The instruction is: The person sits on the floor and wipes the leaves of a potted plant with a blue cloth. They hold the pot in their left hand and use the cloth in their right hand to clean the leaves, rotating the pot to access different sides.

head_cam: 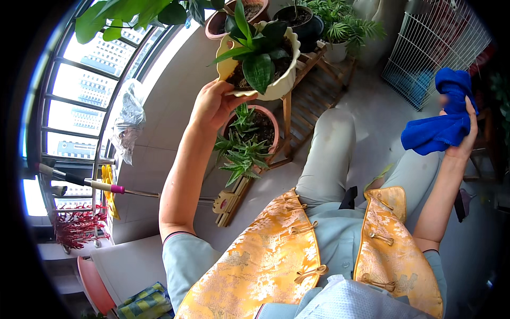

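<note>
My left hand (pixel 217 104) grips the near rim of a cream scalloped flowerpot (pixel 285 84), thumb and fingers on its edge. Dark soil and a broad-leaved green plant (pixel 258 67) fill the pot, which is tipped a little so that its inside shows. In my right hand (pixel 464 131), held out to the right, is a crumpled blue cloth (pixel 436 129). Part of the cloth sticks up above the fingers and part hangs to the left. Below the cream pot sits a round terracotta-coloured pot (pixel 273 125) with spiky aloe-like plants (pixel 244 157).
A slatted wooden plant stand (pixel 303 119) bears a dark pot (pixel 314 30) and other plants. Behind my right hand stands a white wire cage (pixel 428 52). A sponge mop (pixel 225 202) crosses at left, by the barred window (pixel 81 107) and a plastic bag (pixel 129 119).
</note>
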Action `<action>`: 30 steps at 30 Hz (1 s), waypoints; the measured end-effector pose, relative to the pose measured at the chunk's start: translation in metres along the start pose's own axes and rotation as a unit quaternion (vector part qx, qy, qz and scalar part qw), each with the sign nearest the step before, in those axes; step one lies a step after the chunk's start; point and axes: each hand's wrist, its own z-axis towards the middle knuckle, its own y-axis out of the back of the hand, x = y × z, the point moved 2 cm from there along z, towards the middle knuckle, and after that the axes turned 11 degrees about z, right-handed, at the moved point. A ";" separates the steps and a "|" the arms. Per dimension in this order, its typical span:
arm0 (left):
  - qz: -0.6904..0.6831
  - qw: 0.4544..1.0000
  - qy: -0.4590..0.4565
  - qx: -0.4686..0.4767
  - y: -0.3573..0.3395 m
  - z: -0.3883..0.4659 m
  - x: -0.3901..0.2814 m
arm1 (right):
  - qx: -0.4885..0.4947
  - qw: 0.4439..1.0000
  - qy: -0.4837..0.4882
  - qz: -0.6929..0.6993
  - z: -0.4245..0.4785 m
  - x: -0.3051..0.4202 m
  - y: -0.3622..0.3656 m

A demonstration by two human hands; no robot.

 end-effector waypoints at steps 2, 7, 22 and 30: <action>0.020 0.999 -0.036 0.009 -0.006 -0.011 -0.001 | -0.004 1.000 0.010 0.006 -0.001 0.002 0.003; 0.069 0.996 -0.008 0.059 -0.027 -0.018 -0.004 | 0.014 0.999 0.029 0.002 -0.001 0.012 0.007; 0.133 0.917 0.110 0.359 -0.279 0.099 0.096 | 0.033 0.973 0.135 0.182 -0.009 0.116 0.130; 0.239 0.858 0.144 0.431 -0.390 0.187 0.245 | -0.184 0.912 0.309 0.195 0.020 0.099 0.205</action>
